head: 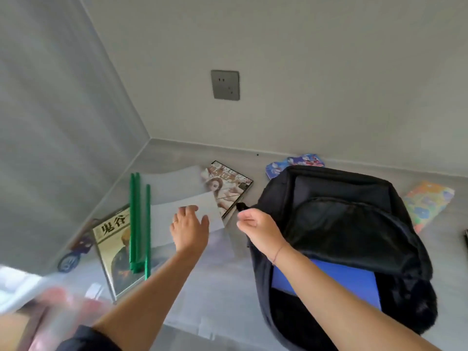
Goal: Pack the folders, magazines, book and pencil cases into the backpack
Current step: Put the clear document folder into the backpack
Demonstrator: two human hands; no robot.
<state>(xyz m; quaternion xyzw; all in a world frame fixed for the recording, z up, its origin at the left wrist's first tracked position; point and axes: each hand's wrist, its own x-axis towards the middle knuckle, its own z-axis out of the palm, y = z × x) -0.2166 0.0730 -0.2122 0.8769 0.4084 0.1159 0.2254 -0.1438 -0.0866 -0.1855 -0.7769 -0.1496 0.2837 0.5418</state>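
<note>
Black fabric backpack point(354, 236), unzipped, lies on a smooth grey tabletop point(215, 287) in a grey-walled corner bearing a wall socket point(225, 85); a blue folder point(336, 279) sits inside. Right hand point(255, 224) pinches the zipper pull point(241, 206). Left hand point(188, 229), fingers spread, rests flat on translucent green-spined folders point(167, 211) overlying a glossy book point(114, 254) and magazine point(230, 188). Patterned pencil cases point(298, 162) lie behind the backpack.

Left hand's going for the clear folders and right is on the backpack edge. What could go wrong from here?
1. The clear folders with green spines overlap the book and magazine; a pull may drag those along.
2. The right hand pinches the backpack rim lightly; the opening may sag shut.
3. The blue folder inside may block entry.
</note>
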